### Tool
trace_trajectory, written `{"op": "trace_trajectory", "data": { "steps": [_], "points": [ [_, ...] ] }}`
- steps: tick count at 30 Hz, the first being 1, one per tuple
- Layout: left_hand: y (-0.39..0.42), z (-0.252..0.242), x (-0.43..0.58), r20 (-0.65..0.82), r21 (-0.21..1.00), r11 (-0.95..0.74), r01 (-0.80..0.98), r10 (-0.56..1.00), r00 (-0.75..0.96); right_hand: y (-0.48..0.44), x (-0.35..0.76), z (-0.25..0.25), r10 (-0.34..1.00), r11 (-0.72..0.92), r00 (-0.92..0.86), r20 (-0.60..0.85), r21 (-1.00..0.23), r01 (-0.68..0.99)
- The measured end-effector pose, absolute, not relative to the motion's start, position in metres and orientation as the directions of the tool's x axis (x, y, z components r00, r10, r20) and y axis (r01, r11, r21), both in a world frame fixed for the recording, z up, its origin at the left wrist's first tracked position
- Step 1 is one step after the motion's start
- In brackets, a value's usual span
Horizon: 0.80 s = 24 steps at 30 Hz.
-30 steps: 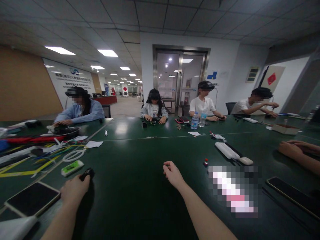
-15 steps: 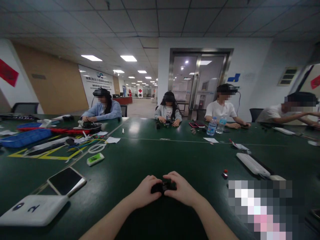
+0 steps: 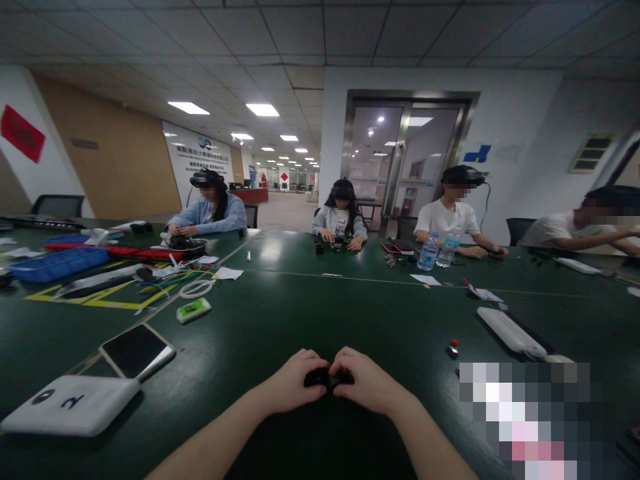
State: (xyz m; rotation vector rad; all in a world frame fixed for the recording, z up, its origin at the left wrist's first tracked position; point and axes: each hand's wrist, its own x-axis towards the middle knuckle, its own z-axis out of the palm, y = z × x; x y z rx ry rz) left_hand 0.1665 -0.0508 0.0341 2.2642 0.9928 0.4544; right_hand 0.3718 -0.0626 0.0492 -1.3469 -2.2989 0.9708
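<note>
Low in the middle of the head view, a small black object with a glossy, rounded surface sits between my two hands at the green table. My left hand is closed on its left end, thumb and fingers wrapped round it. From the other side my right hand grips the right part, its fingertips close to those of the left hand. Fingers cover much of the object, so its exact kind cannot be made out.
To the left lie a phone, a white power bank, a green-and-white box, cables and a blue tray. Rightward are a small red-topped item, a white device and water bottles. Several people sit opposite.
My right hand's fingers have moved inward over the black object, closer to the left hand's. Both hands keep hold of it. The camera view has shifted slightly.
</note>
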Motion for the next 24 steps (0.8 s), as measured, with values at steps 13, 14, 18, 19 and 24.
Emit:
{"op": "trace_trajectory", "data": {
  "steps": [13, 14, 18, 19, 24],
  "points": [
    [-0.047, 0.031, 0.167, 0.076, 0.658, -0.555, 0.509, 0.721, 0.688, -0.064, 0.369, 0.048, 0.864, 0.340, -0.501, -0.050, -0.676, 0.654],
    [-0.046, 0.029, 0.166, 0.074, 0.660, -0.555, 0.507, 0.719, 0.691, -0.063, 0.369, 0.048, 0.874, 0.325, -0.485, -0.031, -0.703, 0.632],
    [-0.046, 0.030, 0.164, 0.056, 0.685, -0.526, 0.504, 0.728, 0.684, -0.053, 0.385, 0.051, 0.967, 0.201, -0.227, 0.120, -0.903, 0.379],
    [-0.046, 0.031, 0.163, 0.048, 0.692, -0.515, 0.505, 0.732, 0.680, -0.048, 0.393, 0.051, 0.981, 0.187, -0.108, 0.161, -0.935, 0.301],
    [-0.048, 0.033, 0.161, 0.005, 0.722, -0.461, 0.516, 0.749, 0.662, -0.027, 0.428, 0.037, 0.940, -0.013, 0.341, 0.032, -0.992, 0.128]
  ]
}}
